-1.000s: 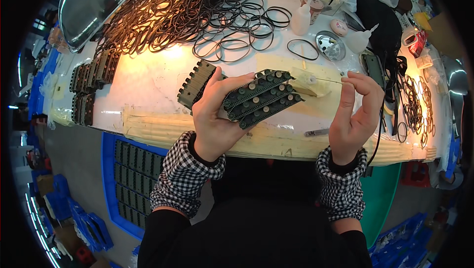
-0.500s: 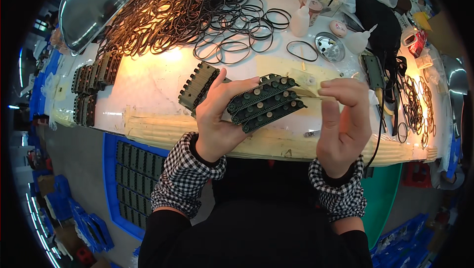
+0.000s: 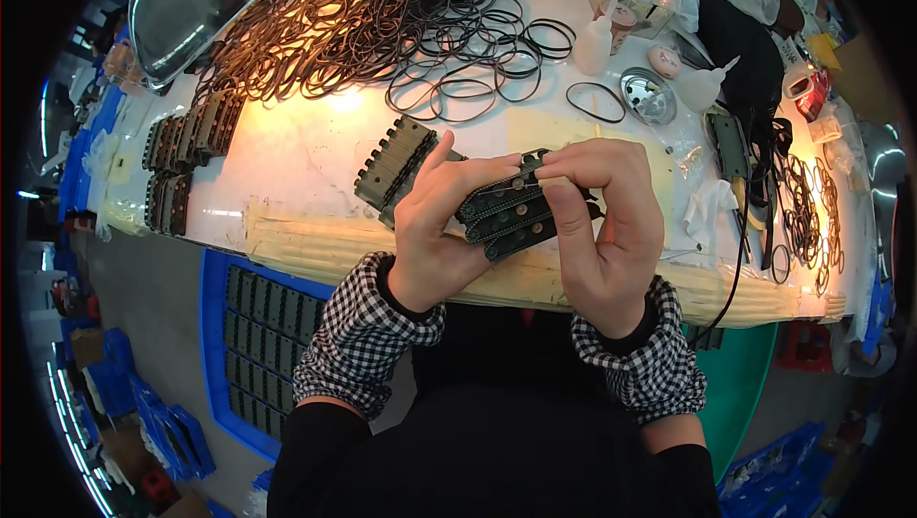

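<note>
A stack of several dark green toy tank hulls (image 3: 506, 222), with small round wheels and toothed tracks along their sides, is gripped in my left hand (image 3: 435, 232). The thumb and fingers of my right hand (image 3: 611, 241) are pinched together over the stack's upper right part. Whatever lies between those fingertips is too small or too covered to make out. Just behind my left hand, more green hulls with wheels along the edge (image 3: 394, 163) rest on the table.
A big heap of black rubber loops (image 3: 325, 26) covers the far left of the table. More hulls (image 3: 196, 136) stand at left, and a blue tray (image 3: 212, 356) of hulls sits below. Squeeze bottles (image 3: 594, 45), a round metal dish (image 3: 647, 95) and a black cable (image 3: 743, 251) lie right.
My right hand has moved left, from apart at the right onto the stack, its fingers closing over the upper part. The stack and my left hand have shifted slightly right.
</note>
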Demonstrator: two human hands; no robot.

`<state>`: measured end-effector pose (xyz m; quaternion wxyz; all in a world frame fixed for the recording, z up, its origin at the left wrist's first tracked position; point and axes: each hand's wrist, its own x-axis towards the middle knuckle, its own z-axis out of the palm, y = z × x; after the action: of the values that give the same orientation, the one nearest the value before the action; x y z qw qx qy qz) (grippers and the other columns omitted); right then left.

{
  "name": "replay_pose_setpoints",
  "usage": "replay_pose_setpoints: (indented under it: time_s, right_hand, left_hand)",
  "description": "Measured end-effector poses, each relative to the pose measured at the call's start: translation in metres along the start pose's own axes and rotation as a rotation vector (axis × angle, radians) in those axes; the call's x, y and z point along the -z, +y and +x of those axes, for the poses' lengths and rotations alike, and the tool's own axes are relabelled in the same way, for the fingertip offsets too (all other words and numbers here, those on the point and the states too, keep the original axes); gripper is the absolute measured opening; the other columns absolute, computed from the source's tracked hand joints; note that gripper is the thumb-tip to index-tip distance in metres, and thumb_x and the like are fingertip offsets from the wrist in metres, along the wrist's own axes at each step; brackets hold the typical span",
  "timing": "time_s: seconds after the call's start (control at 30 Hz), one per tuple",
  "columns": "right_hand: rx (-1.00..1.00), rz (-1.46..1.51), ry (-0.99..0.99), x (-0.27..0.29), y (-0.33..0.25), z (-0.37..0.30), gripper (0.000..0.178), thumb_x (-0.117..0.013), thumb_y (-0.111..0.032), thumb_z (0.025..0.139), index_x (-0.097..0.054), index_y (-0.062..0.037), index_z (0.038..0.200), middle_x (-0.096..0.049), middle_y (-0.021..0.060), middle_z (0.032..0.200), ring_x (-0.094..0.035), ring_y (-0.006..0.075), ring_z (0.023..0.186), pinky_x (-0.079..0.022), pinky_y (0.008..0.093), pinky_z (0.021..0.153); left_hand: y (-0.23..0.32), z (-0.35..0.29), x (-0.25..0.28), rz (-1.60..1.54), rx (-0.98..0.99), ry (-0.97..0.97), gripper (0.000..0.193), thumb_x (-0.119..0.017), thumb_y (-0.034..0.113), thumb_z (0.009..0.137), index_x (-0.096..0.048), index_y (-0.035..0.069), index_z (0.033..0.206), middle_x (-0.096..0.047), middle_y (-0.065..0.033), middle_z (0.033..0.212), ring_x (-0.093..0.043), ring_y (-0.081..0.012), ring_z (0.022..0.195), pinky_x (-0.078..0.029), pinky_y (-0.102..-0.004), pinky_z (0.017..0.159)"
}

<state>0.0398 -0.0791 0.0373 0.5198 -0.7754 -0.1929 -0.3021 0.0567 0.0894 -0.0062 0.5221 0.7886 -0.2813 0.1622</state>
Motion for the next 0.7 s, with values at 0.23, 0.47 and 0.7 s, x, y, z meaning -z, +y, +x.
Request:
replay_pose_setpoints:
  time_s: [0.23,0.47,0.7]
  right_hand:
    - [-0.010,0.011,0.006,0.000,0.001,-0.001,0.004,-0.066,-0.005,0.087,-0.065,-0.0035,0.090,-0.065,0.0077,0.089,-0.057,0.0242,0.086,-0.045,0.0333,0.077]
    - [0.047,-0.263,0.231,0.042,0.026,-0.001,0.003,-0.060,-0.001,0.089,-0.061,-0.0012,0.092,-0.063,0.0097,0.093,-0.056,0.0258,0.087,-0.043,0.0351,0.079]
    - [0.101,-0.766,-0.011,0.059,0.040,-0.006,0.007,-0.065,-0.003,0.084,-0.061,-0.0038,0.090,-0.062,0.0086,0.093,-0.053,0.0286,0.090,-0.040,0.0384,0.081]
  left_hand:
    - [-0.001,-0.001,0.000,0.005,-0.001,0.003,0.046,-0.085,0.019,0.070,-0.066,0.009,0.111,-0.072,-0.0072,0.108,-0.069,-0.0219,0.097,-0.030,-0.0553,0.112]
    - [-0.004,-0.001,0.002,0.011,-0.026,-0.019,0.052,-0.083,0.010,0.071,-0.062,0.003,0.118,-0.072,-0.0086,0.108,-0.069,-0.0190,0.101,-0.024,-0.0516,0.116]
    - [-0.004,0.000,-0.001,-0.021,0.009,0.025,0.051,-0.086,0.019,0.070,-0.064,0.007,0.115,-0.072,-0.0064,0.107,-0.070,-0.0206,0.096,-0.027,-0.0560,0.114]
